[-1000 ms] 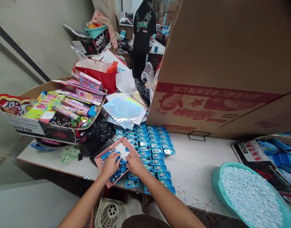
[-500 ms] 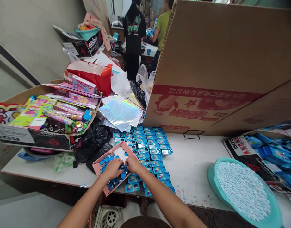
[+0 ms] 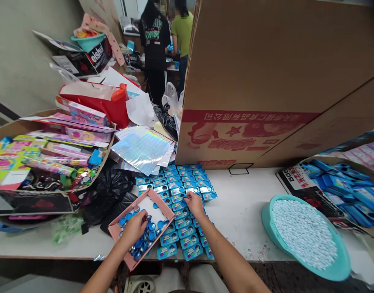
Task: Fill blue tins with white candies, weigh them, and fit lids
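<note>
Blue cases (image 3: 191, 241) lie in columns on the bench (image 3: 235, 203), right of the pink tray (image 3: 164, 206), long axes roughly crosswise, most round openings toward their right ends. Over them, the right hand (image 3: 194, 203) has thumb and fingertips nearly together, hiding some; whatever it pinches is too small to tell. Inside the tray, the left hand (image 3: 135, 228) curls half-open over blue caps (image 3: 152, 235), its grip unclear. Beyond the tray, rightward, a carton (image 3: 251, 61) runs out of view.

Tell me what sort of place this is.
Probably a small hand-assembly workshop: small blue rectangular cases stand in rows beside a shallow pink open box of round blue caps, and a teal plastic basin holds many small pale pieces.
</note>
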